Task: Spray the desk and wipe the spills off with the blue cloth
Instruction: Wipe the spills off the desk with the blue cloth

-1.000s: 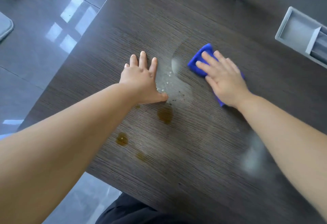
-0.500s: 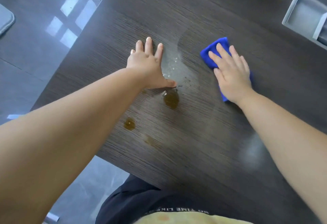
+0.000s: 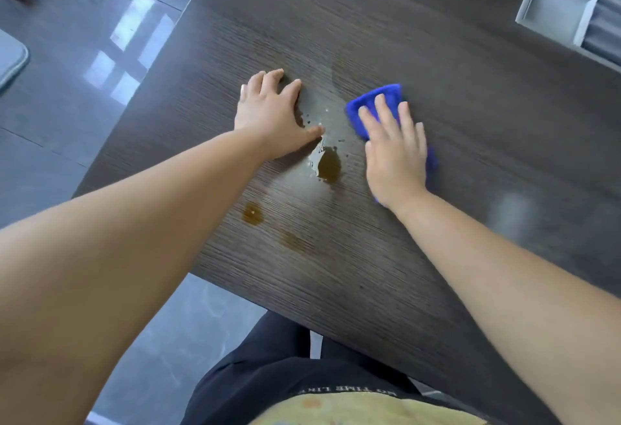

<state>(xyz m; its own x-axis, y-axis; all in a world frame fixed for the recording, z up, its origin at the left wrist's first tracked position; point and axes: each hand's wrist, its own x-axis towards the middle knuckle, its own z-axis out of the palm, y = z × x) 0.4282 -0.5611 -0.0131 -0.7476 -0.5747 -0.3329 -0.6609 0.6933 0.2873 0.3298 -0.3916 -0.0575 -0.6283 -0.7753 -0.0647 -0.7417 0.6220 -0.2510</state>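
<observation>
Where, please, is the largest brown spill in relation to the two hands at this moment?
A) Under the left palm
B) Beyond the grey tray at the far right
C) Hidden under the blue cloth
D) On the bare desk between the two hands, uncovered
D: the largest brown spill lies uncovered on the desk, between the left hand and the right hand pressing the blue cloth.

Both hands flat, fingers spread: left (image 3: 274,115), right (image 3: 395,152).
</observation>
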